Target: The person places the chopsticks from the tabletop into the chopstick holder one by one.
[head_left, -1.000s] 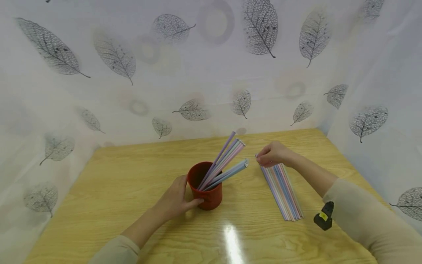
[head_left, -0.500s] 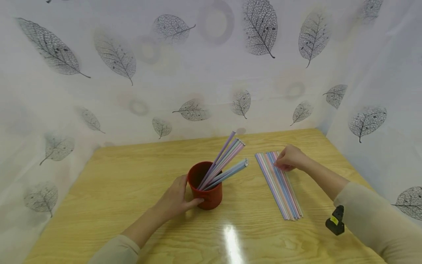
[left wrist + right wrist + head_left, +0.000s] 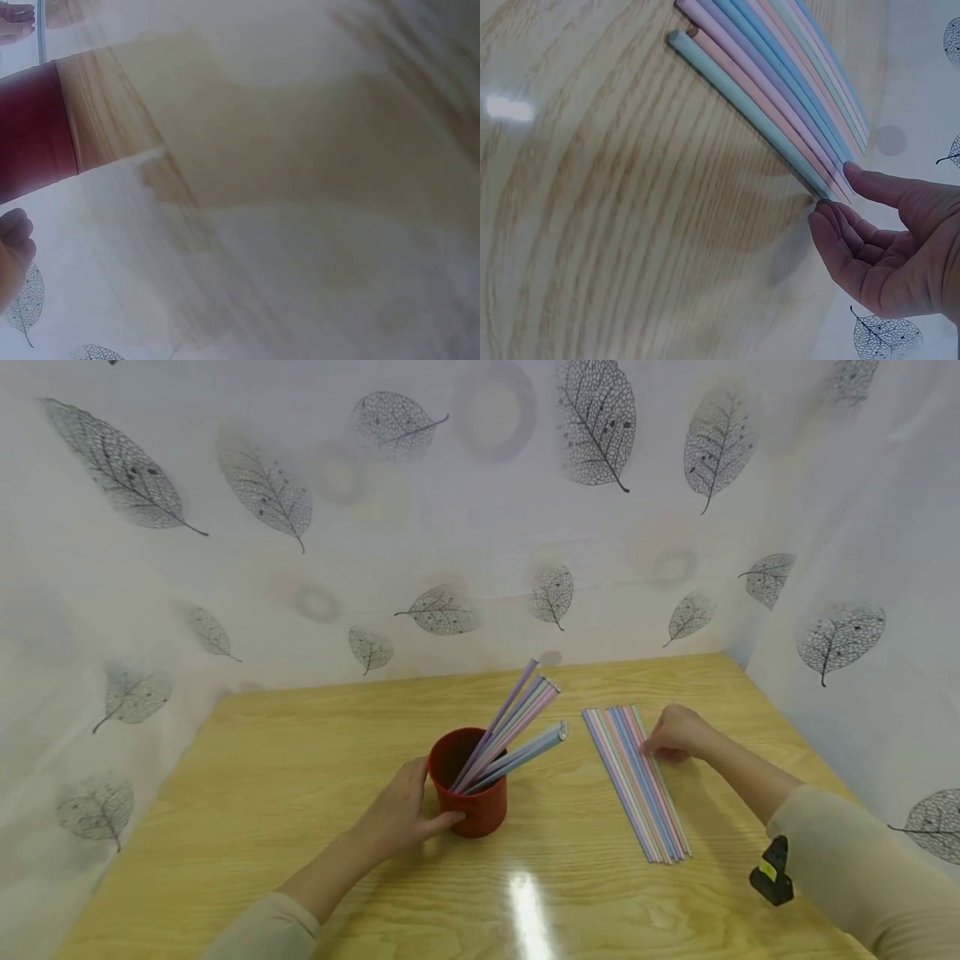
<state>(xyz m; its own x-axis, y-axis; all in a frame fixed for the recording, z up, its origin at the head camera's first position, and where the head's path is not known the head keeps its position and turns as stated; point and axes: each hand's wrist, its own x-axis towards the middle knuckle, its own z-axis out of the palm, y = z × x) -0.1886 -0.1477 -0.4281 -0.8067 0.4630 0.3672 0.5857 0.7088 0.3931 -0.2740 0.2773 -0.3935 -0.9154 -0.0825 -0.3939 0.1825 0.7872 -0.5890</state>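
In the head view a red cup (image 3: pixel 483 814) stands upright on the table, with several pastel sticks (image 3: pixel 513 714) leaning out of it to the right. My left hand (image 3: pixel 397 806) holds the cup from its left side, the thumb against its front. Right of the cup lies a flat row of pastel sticks (image 3: pixel 626 785) side by side. My right hand (image 3: pixel 678 733) is at the row's far right edge. In the right wrist view its thumb reaches over the stick ends, and its bent fingertips touch or nearly touch the outer green stick (image 3: pixel 750 116).
The wooden table (image 3: pixel 300 743) carries a bright light reflection near its front. A pale curtain with leaf prints (image 3: pixel 592 422) encloses the back and sides. A small black device (image 3: pixel 772 872) hangs at the right sleeve.
My right hand has moved right and slightly nearer, from the far left corner of the stick row to its right edge. The left hand and cup have stayed put.
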